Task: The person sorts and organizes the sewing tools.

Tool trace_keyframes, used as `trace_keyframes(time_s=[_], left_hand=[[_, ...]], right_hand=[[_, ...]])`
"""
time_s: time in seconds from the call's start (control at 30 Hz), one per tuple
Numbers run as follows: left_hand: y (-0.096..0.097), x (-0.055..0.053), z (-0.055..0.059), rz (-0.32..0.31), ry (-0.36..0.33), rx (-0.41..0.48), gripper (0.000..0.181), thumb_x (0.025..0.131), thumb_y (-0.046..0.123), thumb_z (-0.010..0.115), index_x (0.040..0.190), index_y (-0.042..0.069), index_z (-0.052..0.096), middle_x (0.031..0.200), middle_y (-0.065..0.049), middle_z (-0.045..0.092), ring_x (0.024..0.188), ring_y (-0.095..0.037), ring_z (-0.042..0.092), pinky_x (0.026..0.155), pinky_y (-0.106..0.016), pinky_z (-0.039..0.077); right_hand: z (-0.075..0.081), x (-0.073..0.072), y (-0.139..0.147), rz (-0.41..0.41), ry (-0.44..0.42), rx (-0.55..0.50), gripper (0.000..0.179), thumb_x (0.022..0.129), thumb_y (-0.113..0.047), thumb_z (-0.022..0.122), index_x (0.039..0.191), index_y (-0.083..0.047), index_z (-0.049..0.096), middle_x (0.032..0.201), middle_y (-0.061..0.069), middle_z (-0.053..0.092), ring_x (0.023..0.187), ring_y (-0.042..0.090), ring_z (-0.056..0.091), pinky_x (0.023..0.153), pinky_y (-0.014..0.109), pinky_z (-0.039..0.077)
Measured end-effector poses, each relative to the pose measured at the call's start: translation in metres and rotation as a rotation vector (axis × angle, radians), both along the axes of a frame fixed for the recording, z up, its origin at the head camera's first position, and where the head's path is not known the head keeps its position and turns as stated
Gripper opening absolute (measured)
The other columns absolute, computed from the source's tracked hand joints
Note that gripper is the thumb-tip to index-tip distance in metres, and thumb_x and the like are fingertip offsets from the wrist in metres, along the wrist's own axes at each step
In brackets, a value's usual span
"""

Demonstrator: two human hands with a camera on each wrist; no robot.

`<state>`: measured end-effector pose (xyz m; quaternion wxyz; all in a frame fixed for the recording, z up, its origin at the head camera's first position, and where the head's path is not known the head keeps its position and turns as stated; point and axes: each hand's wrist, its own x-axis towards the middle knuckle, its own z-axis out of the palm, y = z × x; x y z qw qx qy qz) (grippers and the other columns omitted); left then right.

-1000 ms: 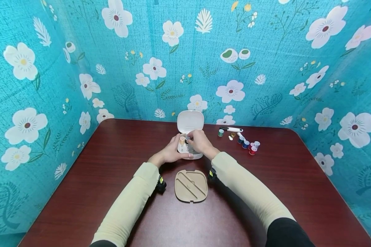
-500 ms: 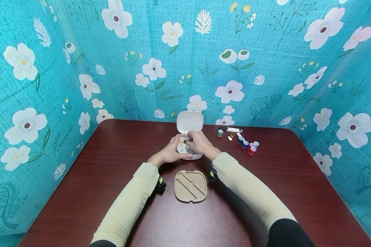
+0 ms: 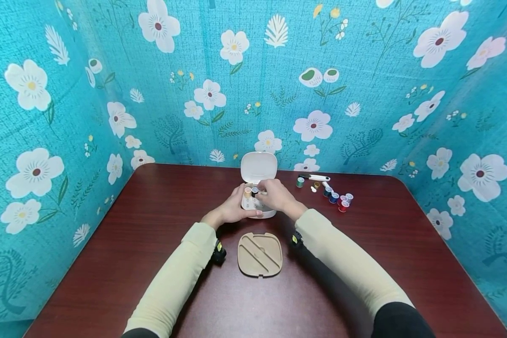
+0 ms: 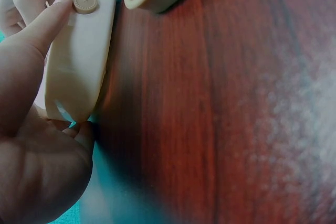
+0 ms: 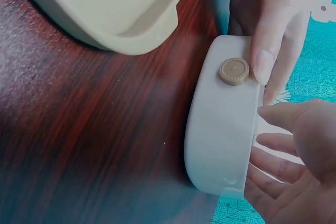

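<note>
Here, white case [image 5: 223, 124]: centre of head frame
Left hand [image 3: 233, 207]: gripping its side
Right hand [image 3: 275, 195]: at black spool [image 3: 254, 194]; pinch, cannot tell
Risk: knuckle bump might topple pale spool [image 3: 248, 193]

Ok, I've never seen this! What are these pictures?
These are a person's bare left hand and right hand. The wide picture comes from a camera on their head; the close ones from black cameras on each wrist. The left hand grips a rounded white box, its white lid open. The right hand is by a small black thread spool inside; I can't tell if it's held. On the brown wood-grained table are a flat beige tray, small colourful thread spools and a black-and-white tool.
</note>
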<state>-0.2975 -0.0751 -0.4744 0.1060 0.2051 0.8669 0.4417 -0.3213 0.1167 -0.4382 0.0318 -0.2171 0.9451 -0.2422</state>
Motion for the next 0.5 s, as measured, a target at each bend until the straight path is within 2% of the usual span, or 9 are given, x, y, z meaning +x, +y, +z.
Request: trace_keyframes(time_s=[0.5], left_hand=[[0.0006,0.0003,-0.0001,0.002,0.019,0.012,0.093,0.086,0.033,0.084,0.155,0.007,0.027,0.15,-0.023,0.033,0.138,-0.036,0.036,0.114,-0.049,0.032]], right_hand=[[0.0029,0.0048,0.0073,0.007,0.052,-0.02,0.029,0.097,-0.018,0.069,0.121,0.0,0.072,0.118,0.016,0.071,0.111,0.03,0.066,0.095,0.047,0.054]])
